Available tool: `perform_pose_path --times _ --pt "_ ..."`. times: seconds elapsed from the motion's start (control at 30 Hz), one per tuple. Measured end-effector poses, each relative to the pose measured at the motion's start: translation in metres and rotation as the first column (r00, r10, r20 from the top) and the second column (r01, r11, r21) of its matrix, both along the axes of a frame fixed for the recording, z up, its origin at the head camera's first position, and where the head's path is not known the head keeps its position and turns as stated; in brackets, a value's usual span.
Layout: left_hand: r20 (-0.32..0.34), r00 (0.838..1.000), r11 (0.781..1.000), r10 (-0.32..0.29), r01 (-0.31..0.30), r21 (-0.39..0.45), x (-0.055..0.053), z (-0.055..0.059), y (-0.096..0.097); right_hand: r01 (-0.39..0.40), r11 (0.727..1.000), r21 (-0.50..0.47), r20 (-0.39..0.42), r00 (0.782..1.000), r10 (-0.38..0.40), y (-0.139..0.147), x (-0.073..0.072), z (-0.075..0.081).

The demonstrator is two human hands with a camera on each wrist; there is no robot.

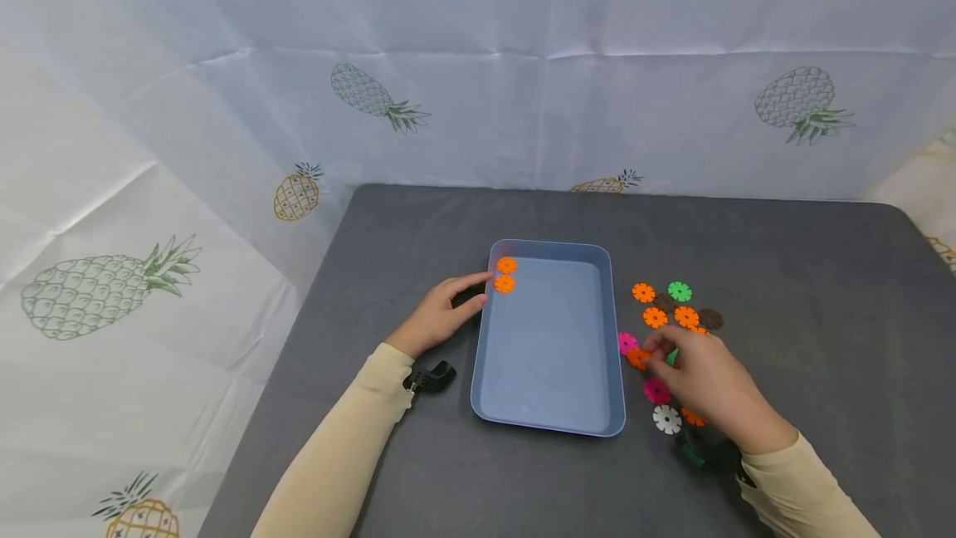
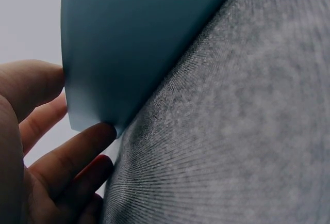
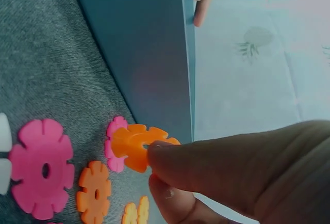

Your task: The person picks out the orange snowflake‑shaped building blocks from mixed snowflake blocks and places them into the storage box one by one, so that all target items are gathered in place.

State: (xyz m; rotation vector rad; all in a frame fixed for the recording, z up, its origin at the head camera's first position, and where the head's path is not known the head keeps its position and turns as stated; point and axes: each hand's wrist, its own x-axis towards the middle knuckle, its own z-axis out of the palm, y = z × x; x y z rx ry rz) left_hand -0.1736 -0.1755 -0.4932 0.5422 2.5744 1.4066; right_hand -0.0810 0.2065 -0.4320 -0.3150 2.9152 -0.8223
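The left hand (image 1: 441, 318) reaches in with its thumb and fingers spread apart, the tips touching the near wall of a blue-grey tray (image 1: 548, 347). That tray lies just right of the left hand and left of the right hand (image 1: 709, 376), flat on a dark grey counter (image 1: 836, 297). Inside it, just past the left hand's fingertips, two orange discs (image 1: 504, 284) sit one beyond the other.

The right hand pinches a notched orange piece (image 3: 131, 146) between thumb and finger, beside the tray's outer wall. Left of the right hand, next to the tray, lies a pink piece (image 1: 627, 344). Nearer the person than its fingertips are a magenta piece (image 1: 656, 391), a white piece (image 1: 667, 419) and another orange one (image 1: 693, 417). Beyond the right hand is a loose group: several orange pieces (image 1: 655, 318), a green piece (image 1: 680, 291) and two dark brown pieces (image 1: 710, 319). Under its fingers there seems to be one more green piece (image 1: 672, 357), though they mostly hide it.

Far beyond both hands hangs a pale pineapple-print cloth (image 1: 523, 114).
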Motion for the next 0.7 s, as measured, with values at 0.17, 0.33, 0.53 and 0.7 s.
perform_pose_path --times 0.17,0.33,0.53,0.7 --pt "-0.005 1.0 1.0 -0.006 0.006 0.0 0.0 0.001 0.0 0.008 1.0 -0.006 -0.013 1.0 -0.008 -0.001 -0.002 0.004" --pt "0.001 1.0 1.0 -0.004 0.004 0.002 0.0 0.001 0.0 0.003 1.0 -0.015 -0.037 0.999 -0.003 -0.003 -0.006 0.009" --pt "0.0 1.0 1.0 -0.003 0.003 0.003 0.001 0.0 -0.001 0.0 0.999 -0.033 -0.086 0.996 -0.003 -0.006 -0.011 0.015" --pt "-0.004 1.0 1.0 -0.001 0.001 0.003 0.0 0.001 0.0 0.013 0.999 -0.052 -0.052 0.999 -0.016 -0.01 -0.015 0.022"
